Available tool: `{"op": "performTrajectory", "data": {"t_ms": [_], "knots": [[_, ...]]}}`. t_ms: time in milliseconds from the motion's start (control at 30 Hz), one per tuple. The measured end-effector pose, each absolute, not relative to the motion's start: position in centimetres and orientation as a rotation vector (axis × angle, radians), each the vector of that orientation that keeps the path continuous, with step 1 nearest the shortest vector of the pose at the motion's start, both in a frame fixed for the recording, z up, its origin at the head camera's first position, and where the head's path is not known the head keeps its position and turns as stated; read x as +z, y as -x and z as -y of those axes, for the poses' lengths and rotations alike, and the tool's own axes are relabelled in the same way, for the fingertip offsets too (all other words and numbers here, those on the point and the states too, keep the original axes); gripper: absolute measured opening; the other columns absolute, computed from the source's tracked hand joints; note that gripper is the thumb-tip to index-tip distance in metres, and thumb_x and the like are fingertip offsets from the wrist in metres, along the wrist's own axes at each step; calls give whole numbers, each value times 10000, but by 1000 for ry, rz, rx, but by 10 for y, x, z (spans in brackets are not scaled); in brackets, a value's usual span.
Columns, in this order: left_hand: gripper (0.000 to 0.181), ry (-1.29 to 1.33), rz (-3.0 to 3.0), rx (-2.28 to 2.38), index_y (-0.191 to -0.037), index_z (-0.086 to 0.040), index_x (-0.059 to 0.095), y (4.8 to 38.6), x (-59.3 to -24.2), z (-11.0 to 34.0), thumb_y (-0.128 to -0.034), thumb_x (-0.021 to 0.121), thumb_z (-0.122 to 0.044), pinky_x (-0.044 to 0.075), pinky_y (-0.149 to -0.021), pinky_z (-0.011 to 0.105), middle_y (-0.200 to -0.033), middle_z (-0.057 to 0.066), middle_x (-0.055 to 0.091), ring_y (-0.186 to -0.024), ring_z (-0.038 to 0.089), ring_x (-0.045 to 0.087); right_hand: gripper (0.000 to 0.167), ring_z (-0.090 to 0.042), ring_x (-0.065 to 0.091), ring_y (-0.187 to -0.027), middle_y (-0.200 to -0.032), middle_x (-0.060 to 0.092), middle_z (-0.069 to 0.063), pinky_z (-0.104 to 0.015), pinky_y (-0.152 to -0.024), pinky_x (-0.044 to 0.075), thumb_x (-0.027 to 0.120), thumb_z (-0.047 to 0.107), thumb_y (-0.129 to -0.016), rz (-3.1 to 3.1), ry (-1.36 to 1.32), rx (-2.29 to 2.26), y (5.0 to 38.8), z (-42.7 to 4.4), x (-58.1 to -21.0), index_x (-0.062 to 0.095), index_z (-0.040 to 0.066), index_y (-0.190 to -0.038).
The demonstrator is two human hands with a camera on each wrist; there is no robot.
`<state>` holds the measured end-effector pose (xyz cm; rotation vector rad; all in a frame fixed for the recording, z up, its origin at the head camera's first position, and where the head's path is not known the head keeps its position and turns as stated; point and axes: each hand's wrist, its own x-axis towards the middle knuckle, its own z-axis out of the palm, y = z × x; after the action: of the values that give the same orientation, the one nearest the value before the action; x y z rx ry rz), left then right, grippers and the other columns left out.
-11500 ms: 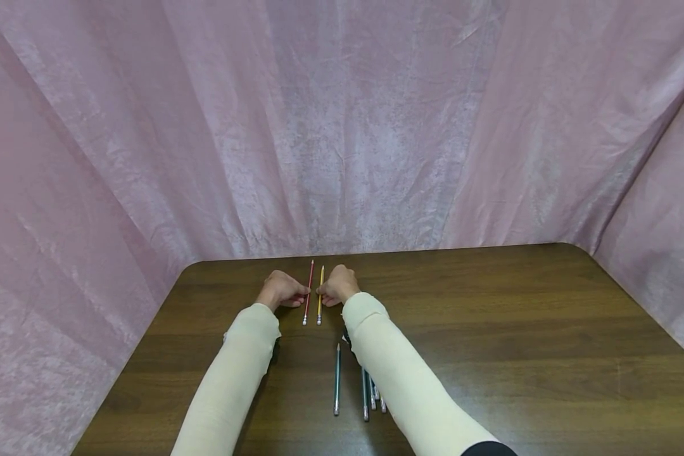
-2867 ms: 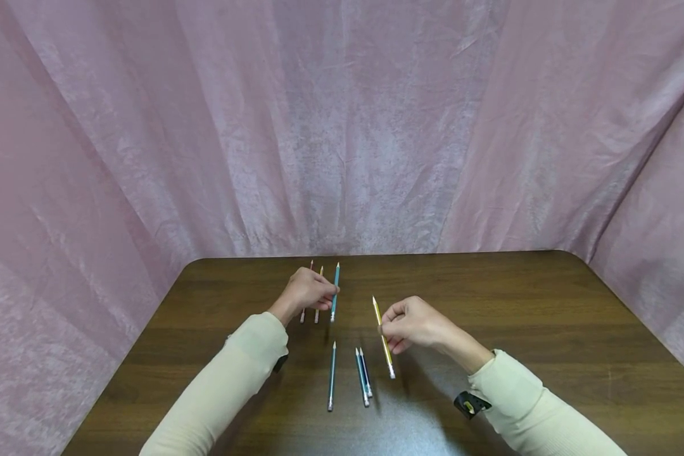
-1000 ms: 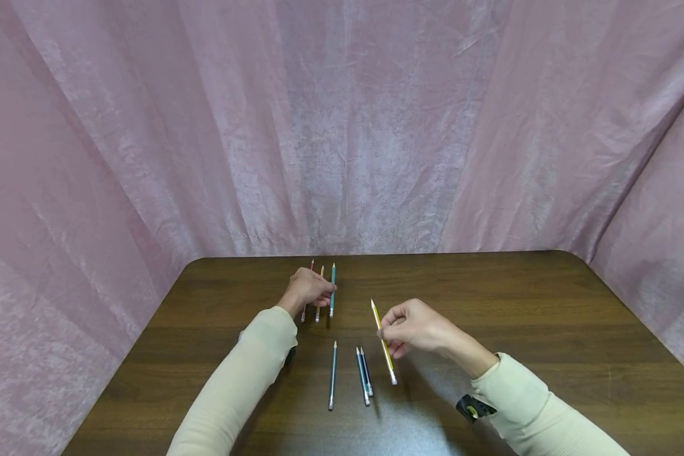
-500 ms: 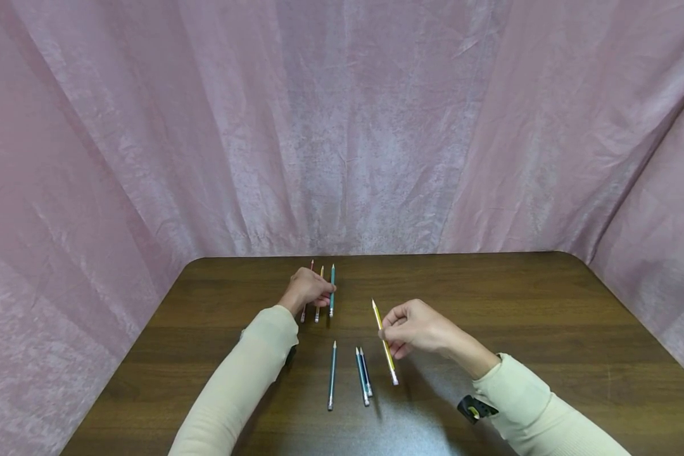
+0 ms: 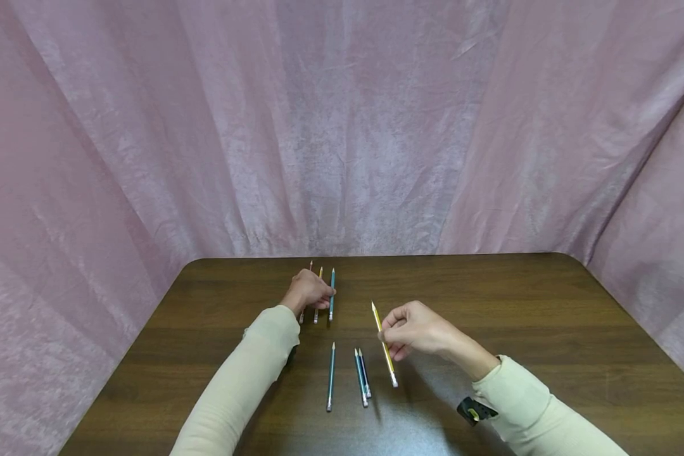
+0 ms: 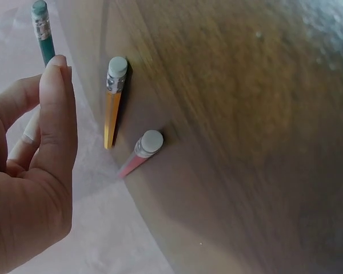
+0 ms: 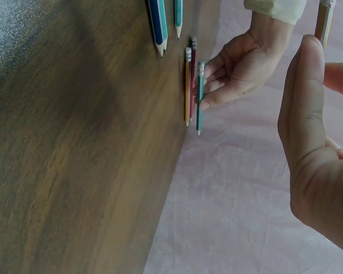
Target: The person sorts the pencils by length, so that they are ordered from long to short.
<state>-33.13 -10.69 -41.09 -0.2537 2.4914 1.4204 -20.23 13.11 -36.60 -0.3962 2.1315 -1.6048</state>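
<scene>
Both grips busy: my left grip [image 5: 310,289] was pinched on the teal pencil [image 5: 331,308], my right grip [image 5: 416,328] on the yellow pencil [image 5: 389,364]! Teal stood just right of the orange pencil [image 6: 114,100], with the red pencil [image 6: 142,153] beyond; whether teal touched the tabletop [image 5: 547,354], I couldn't tell. Nearer me lay a lone pencil [image 5: 331,377] and two more [image 5: 360,378], close together. Lining up the row, I judged; next seemed to call for squaring teal alongside, then a gentle release.

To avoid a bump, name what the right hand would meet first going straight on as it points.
Probably the slim teal wooden pencil pinched in the left hand, though relative height is unclear.
</scene>
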Motion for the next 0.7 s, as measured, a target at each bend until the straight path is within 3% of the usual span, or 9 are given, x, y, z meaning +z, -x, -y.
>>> {"op": "performTrajectory", "data": {"t_ms": [700], "knots": [[96, 316, -2504, 1348, -805, 63, 724, 338, -419, 99, -864, 758, -4, 576, -455, 243, -564, 111, 653, -417, 119, 605, 121, -134, 640, -610, -731, 646, -41, -292, -585, 619, 617, 1, -834, -2116, 413, -1612, 203, -133, -368, 633, -78, -926]]}}
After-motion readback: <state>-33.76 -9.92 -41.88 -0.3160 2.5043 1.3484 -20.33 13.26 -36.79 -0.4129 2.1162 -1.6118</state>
